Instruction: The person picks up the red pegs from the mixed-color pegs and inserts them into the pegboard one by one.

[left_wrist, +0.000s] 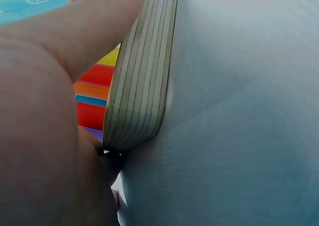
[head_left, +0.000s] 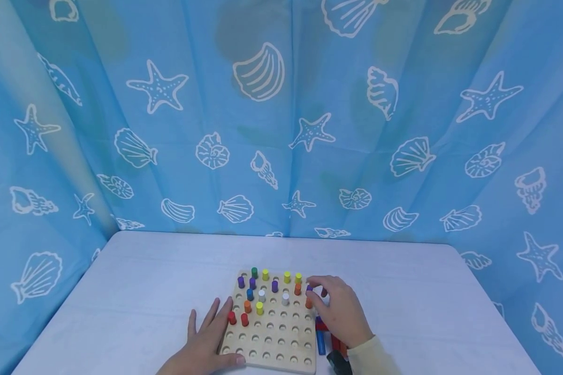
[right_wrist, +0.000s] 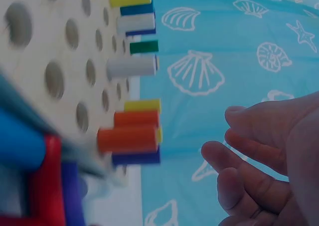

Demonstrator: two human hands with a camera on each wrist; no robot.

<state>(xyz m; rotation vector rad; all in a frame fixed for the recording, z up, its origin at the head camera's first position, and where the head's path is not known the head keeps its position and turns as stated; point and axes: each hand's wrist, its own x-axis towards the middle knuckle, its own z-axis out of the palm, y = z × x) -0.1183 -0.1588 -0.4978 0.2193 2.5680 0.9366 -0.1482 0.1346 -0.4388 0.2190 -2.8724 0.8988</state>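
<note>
A wooden pegboard [head_left: 281, 341] lies on the table, with colored pegs standing in its far rows and its near holes bare. Fingers spread, my left hand [head_left: 202, 346] rests along the board's left edge; its thumb touches the near left corner. My right hand [head_left: 343, 314] hovers over the far right corner, beside a purple peg [head_left: 309, 287] and an orange peg [head_left: 308, 302]. In the right wrist view, its fingertips [right_wrist: 213, 153] are bent and apart from the orange peg [right_wrist: 127, 139], and nothing shows between them.
Loose pegs lie to the right of the board, including a blue peg [head_left: 321, 342] and a red peg [head_left: 335, 342], partly hidden by the right forearm. A blue shell-patterned curtain [head_left: 262, 130] hangs behind the white table [head_left: 136, 291].
</note>
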